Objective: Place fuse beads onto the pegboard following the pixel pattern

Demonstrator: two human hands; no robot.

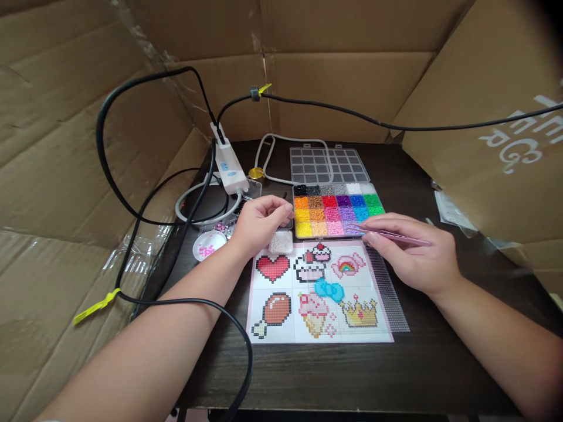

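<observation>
My right hand [417,252] grips pink tweezers [402,235], their tips over the front right of the bead box [338,212], near the purple and blue beads. The fingers of my left hand [264,220] are curled together beside the box's left edge; what they hold, if anything, is hidden. Just below them sits a small clear case [280,242] of whitish beads. In front lies a pattern sheet [275,337] with pixel pictures, including a heart, a drumstick, an ice cream and a crown. A light blue bead bow [329,290] lies at its middle. A clear pegboard [387,287] reaches past the sheet's right edge.
A white dish [196,251] with pink beads stands at the left. Behind it are a white power strip [231,170] and black cables [102,140], one looping over my left forearm. The box's clear lid [328,165] lies open behind. Cardboard walls [334,76] surround the table.
</observation>
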